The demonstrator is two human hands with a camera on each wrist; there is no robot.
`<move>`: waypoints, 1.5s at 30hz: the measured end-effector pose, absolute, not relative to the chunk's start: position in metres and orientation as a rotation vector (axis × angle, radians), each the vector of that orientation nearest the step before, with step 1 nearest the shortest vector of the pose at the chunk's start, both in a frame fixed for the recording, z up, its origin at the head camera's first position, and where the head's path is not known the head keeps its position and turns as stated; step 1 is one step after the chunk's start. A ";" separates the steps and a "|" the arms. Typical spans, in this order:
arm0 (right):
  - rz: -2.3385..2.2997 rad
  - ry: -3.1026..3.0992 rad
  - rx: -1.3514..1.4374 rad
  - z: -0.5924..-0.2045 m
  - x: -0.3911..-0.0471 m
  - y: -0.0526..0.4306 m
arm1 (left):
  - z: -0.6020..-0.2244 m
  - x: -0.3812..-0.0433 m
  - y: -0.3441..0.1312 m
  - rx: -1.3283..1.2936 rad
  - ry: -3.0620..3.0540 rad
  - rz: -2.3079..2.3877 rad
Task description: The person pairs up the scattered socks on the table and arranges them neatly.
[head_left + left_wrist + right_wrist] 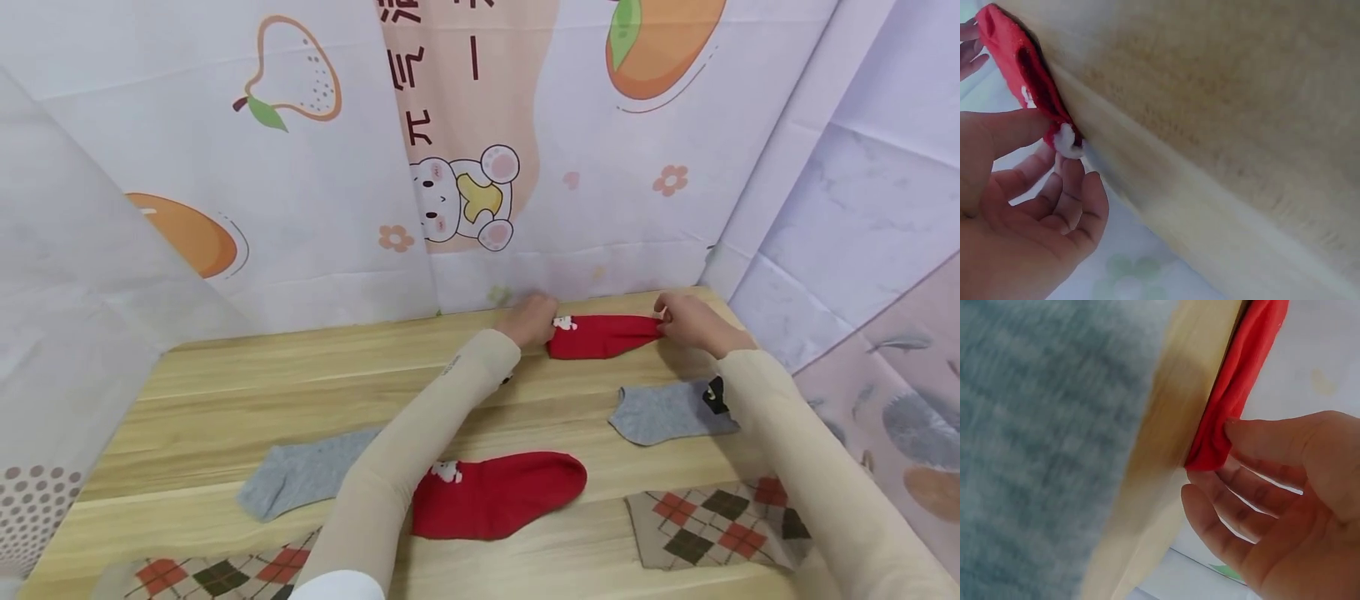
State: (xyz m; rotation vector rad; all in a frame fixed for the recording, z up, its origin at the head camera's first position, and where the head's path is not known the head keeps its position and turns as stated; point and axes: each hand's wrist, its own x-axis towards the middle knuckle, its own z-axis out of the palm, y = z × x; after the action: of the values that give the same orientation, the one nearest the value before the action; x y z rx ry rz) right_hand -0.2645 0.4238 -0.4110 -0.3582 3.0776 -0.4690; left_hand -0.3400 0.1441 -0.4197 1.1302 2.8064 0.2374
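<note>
Reaching to the far edge of the worktop, both hands work one red sock that lies stretched along that edge, toward the far right corner. The left hand pinches the cuff end, where a small white bear patch sits; in the left wrist view the thumb and fingertips close on that patch. The right hand pinches the opposite end of the sock, thumb on top and fingers curled beneath it, as the right wrist view shows. That end looks like the toe, though the close view is too blurred to be sure.

Nearer on the worktop lie other socks. A grey sock rests just beside the right forearm, near the right edge. A second red sock lies around the middle toward the near edge, partly under the left forearm. Another grey sock lies to the left of it. Two argyle socks sit along the near edge, one at the left and one at the right. A printed cloth with fruit and a cartoon bear hangs behind the far edge.
</note>
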 end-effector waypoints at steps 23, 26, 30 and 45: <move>-0.534 3.119 -0.358 -0.416 -0.251 0.419 | -0.417 -0.329 0.115 1.086 2.568 0.797; -0.593 3.117 -0.371 -0.417 -0.248 0.416 | -0.416 -0.327 0.108 1.098 2.590 0.779; -0.612 3.138 -0.408 -0.413 -0.243 0.409 | -0.414 -0.325 0.096 1.114 2.618 0.786; -0.628 3.159 -0.441 -0.383 -0.216 0.377 | -0.395 -0.318 0.053 1.082 2.560 0.832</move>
State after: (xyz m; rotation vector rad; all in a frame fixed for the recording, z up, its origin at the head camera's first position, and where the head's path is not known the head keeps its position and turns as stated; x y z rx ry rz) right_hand -0.2160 0.3766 -0.3833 -0.4411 3.1585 -0.6277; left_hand -0.3180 0.0532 -0.3955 1.0824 2.5603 0.8324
